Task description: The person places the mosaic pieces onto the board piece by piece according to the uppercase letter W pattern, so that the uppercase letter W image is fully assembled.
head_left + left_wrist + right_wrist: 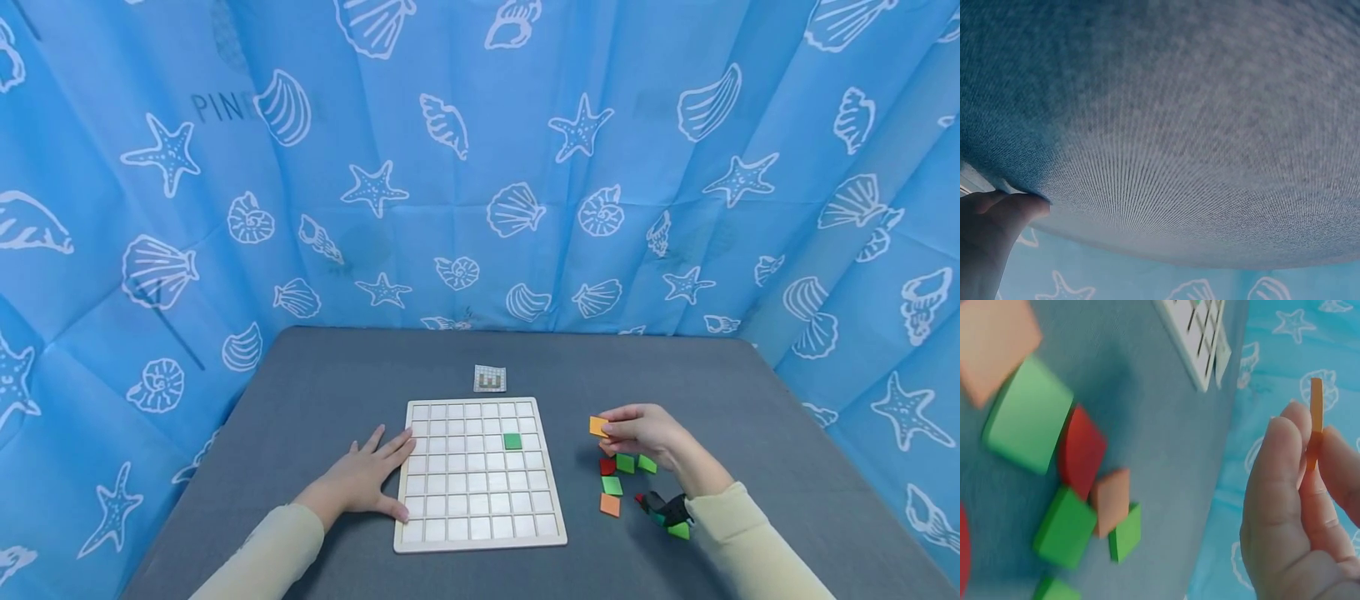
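A pale gridded board (480,547) lies on the grey table, and a green square tile (512,441) sits in one of its cells, right of the middle and toward the far side. My left hand (360,477) rests spread at the board's left edge, its fingertips and thumb touching the rim. In the left wrist view, part of that hand (991,237) shows at the lower left. My right hand (648,433) pinches a thin orange tile (597,426) between thumb and fingers, held above the table to the right of the board. The right wrist view shows this tile (1316,412) edge-on.
Below the right hand lie loose tiles: a red one (607,467), a light green one (611,485), an orange one (611,505) and several others. A small printed card (490,379) lies behind the board. A blue shell-patterned curtain (480,167) surrounds the table.
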The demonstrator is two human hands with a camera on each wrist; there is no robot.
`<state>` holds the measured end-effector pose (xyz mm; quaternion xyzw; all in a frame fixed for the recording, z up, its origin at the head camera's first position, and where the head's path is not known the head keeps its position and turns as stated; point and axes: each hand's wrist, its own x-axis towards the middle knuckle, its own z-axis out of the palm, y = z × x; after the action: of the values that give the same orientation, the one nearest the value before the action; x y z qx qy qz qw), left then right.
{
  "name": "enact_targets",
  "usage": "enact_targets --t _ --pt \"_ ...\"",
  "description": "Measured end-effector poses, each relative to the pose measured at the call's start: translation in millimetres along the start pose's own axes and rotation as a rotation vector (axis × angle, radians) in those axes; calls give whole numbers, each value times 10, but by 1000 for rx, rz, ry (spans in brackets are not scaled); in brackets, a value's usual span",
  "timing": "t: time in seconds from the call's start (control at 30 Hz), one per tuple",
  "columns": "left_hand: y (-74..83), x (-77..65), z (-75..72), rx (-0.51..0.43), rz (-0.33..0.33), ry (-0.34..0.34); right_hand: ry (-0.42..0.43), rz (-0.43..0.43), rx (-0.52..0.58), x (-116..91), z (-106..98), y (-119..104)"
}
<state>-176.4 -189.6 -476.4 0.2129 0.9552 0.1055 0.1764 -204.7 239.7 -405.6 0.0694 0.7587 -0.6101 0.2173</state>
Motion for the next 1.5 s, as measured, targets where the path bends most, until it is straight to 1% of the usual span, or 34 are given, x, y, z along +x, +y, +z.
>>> enact_targets --t 0.23,0.4,0.57,0.87,0.97,1.17,1.33,1.5 --pt "-23 11 23 11 7 -2 -19 -14 10 20 165 11" --pt "-28 2 24 12 20 5 -4 -4 15 72 298 19" --pt "-13 -7 18 15 14 5 7 8 4 110 421 34" --pt "-13 -5 15 29 11 -2 -17 -31 19 152 616 85" --pt "-5 -12 6 26 10 -4 -27 -27 21 171 692 114" --pt "6 -26 -10 18 1 -9 21 4 10 215 828 176" --pt "4 -33 -14 13 1 -7 45 -18 -12 227 922 208" --pt "0 -21 -12 15 -10 -10 92 -23 -44 235 1026 216"
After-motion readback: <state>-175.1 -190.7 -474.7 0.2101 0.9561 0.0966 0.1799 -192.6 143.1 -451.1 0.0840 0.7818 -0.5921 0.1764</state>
